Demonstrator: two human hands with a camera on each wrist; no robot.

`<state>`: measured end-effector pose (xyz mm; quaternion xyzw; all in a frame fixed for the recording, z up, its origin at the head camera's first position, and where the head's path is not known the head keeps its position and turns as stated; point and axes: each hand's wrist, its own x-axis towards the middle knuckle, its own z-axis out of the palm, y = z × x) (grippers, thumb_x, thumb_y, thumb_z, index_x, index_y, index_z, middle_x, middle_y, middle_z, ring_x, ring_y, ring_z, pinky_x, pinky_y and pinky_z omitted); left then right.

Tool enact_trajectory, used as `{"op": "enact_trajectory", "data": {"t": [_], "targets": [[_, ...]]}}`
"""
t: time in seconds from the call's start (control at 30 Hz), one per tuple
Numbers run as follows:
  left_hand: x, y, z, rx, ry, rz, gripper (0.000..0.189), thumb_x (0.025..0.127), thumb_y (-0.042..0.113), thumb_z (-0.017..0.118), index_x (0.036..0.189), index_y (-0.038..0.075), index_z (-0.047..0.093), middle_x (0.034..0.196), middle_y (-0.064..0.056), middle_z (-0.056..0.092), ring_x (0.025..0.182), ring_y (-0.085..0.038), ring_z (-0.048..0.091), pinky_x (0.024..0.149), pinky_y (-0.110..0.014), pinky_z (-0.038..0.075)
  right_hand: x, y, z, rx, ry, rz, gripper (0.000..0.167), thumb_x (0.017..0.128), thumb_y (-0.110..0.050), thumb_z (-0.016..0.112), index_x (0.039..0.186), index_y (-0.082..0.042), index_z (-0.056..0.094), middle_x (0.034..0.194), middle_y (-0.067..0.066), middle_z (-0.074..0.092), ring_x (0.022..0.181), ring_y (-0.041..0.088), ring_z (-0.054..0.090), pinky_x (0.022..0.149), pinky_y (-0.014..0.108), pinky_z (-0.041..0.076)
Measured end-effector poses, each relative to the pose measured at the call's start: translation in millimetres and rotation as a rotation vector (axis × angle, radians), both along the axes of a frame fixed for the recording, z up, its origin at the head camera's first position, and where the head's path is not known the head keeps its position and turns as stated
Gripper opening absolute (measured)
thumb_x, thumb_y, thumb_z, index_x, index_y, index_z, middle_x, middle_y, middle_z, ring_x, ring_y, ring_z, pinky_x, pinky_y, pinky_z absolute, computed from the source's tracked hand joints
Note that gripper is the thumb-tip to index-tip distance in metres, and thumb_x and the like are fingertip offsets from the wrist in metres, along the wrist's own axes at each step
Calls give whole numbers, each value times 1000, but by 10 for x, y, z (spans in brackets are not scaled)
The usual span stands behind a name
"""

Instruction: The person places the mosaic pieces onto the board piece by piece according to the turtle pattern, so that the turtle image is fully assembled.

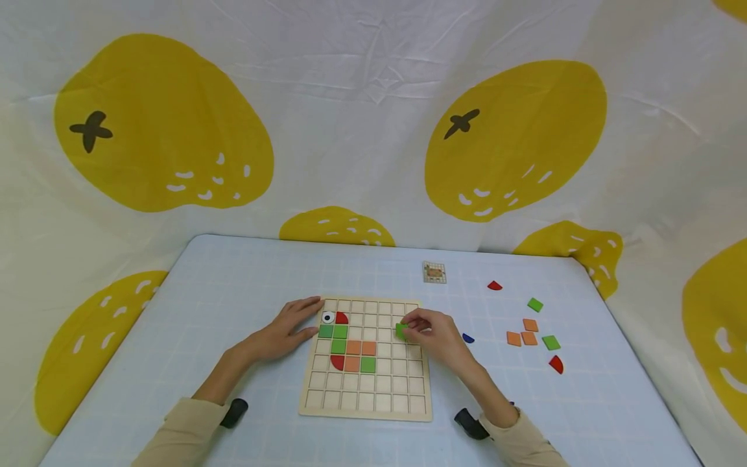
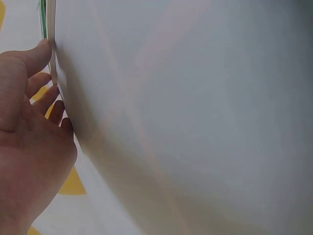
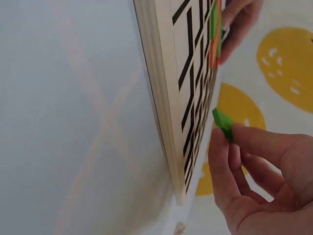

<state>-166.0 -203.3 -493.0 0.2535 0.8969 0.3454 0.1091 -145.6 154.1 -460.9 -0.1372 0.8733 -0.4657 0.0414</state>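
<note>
A wooden grid board (image 1: 399,403) lies on the table in the head view. Between thumb and fingertips, my right hand (image 1: 434,332) pinches a green square tile (image 1: 401,331) over the board's right side; the right wrist view has this green tile (image 3: 223,123) raised off the grid. My left hand (image 1: 284,332) rests at the board's upper left edge, fingers extended and touching it. On the board's left half sit a round eye tile (image 1: 328,318), red quarter-round tiles (image 1: 342,318), several green squares (image 1: 368,365) and orange squares (image 1: 369,349).
Right of the board lie loose orange tiles (image 1: 513,338), green tiles (image 1: 550,342), red quarter-round tiles (image 1: 556,364) and a blue piece (image 1: 469,338). A small picture card (image 1: 434,272) lies behind the board. A fruit-patterned cloth (image 1: 350,130) hangs behind the table (image 1: 251,272).
</note>
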Motion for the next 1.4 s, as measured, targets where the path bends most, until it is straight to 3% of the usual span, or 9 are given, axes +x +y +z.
{"op": "enact_trajectory", "data": {"t": [0.27, 0.6, 0.93, 1.2, 1.4], "targets": [[2, 3, 4, -1, 12, -3, 62, 106, 22, 60, 160, 4, 35, 166, -18, 28, 150, -42, 23, 117, -64, 26, 34, -99, -54, -11, -35, 122, 11, 93, -8, 76, 103, -3, 74, 92, 1, 70, 87, 17, 66, 77, 26, 56], [-13, 2, -16, -9, 12, 1, 62, 106, 23, 59, 160, 5, 34, 166, -18, 28, 150, -42, 22, 117, -64, 26, 49, -174, -100, -6, -8, 203, 8, 93, -4, 75, 101, -1, 74, 90, 3, 69, 81, 14, 65, 73, 24, 56], [-23, 1, -20, -14, 6, 1, 63, 106, 22, 60, 160, 5, 34, 166, -17, 28, 150, -42, 22, 118, -64, 25, 63, -214, -97, 75, 4, 218, 7, 93, -5, 75, 100, -4, 76, 89, -1, 70, 77, 10, 63, 69, 23, 54], [-32, 6, -23, -27, 22, 0, 63, 105, 22, 60, 160, 4, 34, 166, -18, 28, 150, -43, 23, 117, -64, 26, 83, -231, -93, 108, 46, 212, 8, 93, -2, 74, 100, -5, 77, 98, 4, 70, 82, 13, 64, 72, 24, 54], [-26, 6, -32, -18, 15, -1, 63, 105, 22, 60, 160, 4, 35, 166, -19, 28, 149, -43, 23, 117, -65, 26, 97, -227, -67, 114, 25, 217, 6, 95, -4, 73, 100, -5, 75, 98, 3, 70, 83, 14, 64, 72, 25, 54]]}}
